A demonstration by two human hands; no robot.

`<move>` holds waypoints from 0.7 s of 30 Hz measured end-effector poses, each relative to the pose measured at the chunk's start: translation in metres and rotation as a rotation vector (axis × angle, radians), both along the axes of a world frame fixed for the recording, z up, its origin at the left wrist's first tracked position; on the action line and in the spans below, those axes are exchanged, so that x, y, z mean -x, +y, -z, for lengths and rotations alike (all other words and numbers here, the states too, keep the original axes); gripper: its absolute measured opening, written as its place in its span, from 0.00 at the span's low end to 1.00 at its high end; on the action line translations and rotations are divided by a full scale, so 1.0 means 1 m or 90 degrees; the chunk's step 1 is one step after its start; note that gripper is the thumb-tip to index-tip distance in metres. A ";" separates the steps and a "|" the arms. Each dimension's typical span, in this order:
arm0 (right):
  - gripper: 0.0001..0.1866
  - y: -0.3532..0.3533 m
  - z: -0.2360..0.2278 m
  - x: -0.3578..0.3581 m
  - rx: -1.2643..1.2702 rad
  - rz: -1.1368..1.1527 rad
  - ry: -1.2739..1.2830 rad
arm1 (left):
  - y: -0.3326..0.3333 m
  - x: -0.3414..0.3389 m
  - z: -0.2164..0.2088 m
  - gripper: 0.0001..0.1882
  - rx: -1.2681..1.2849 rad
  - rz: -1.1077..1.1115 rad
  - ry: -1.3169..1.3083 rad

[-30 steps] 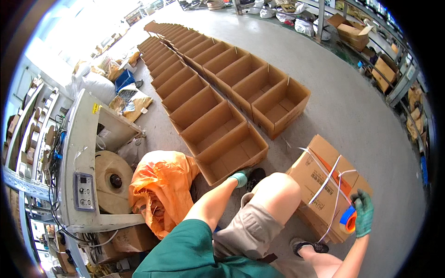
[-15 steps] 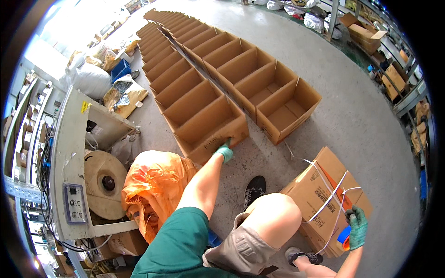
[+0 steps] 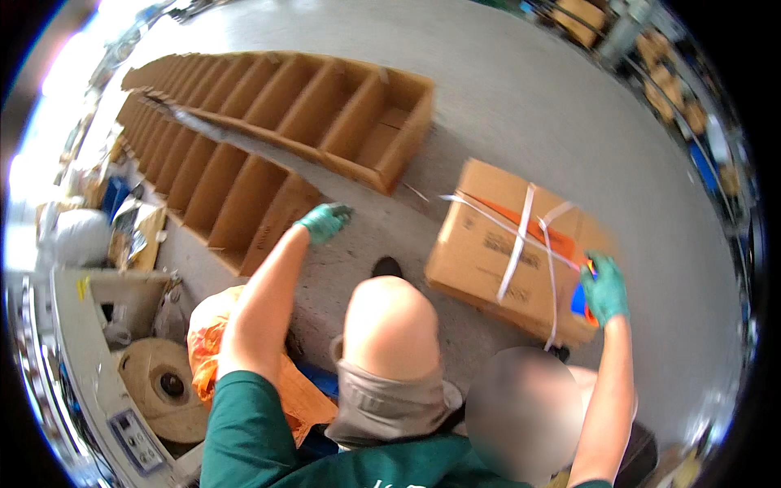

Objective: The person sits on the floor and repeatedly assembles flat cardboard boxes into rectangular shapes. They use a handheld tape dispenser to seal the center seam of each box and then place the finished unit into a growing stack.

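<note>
My left hand [image 3: 324,223], in a green glove, is stretched out beside the end of the nearer row of open cardboard boxes [image 3: 281,213]. Its fingers are extended and hold nothing. My right hand [image 3: 607,294], also gloved in green, is closed around a blue-and-orange roll-like thing [image 3: 579,301], partly covered by the fingers. This hand is at the right edge of a stack of flattened cartons [image 3: 480,256], bound with white straps [image 3: 516,248]. An orange sheet [image 3: 508,213] lies under the straps. A second row of open boxes [image 3: 411,134] runs behind the first.
At the left stands a pale machine [image 3: 69,301] with a round reel [image 3: 150,382] and a control panel [image 3: 134,439]. An orange sack [image 3: 210,329] sits next to my left arm. White sacks [image 3: 84,237] lie farther left, and shelving [image 3: 626,37] lines the far right.
My left hand has come off the end box of the nearer row. My view has turned toward the carton stack, and my right hand has moved up along its edge, still holding the blue-and-orange thing.
</note>
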State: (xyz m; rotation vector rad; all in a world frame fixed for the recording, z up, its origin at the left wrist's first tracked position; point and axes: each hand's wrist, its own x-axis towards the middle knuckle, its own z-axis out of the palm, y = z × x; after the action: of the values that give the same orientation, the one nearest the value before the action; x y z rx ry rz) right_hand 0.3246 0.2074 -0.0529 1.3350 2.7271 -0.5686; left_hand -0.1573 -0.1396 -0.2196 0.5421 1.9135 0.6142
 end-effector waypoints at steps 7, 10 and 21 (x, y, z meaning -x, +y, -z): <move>0.38 -0.007 0.018 -0.041 -0.002 0.048 -0.245 | 0.144 -0.049 -0.121 0.22 0.026 0.192 0.063; 0.39 -0.019 0.029 -0.048 0.002 0.055 -0.316 | 0.196 -0.087 -0.125 0.22 0.068 0.306 0.080; 0.29 0.002 0.128 -0.094 0.004 0.025 -0.185 | 0.252 -0.303 -0.058 0.27 0.024 0.336 0.502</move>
State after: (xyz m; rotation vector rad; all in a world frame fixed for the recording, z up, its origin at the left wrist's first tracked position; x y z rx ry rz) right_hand 0.4182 0.2096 -0.1808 1.3535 2.4683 -0.3528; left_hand 0.1455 0.1120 -0.1619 1.3535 2.3408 -0.0045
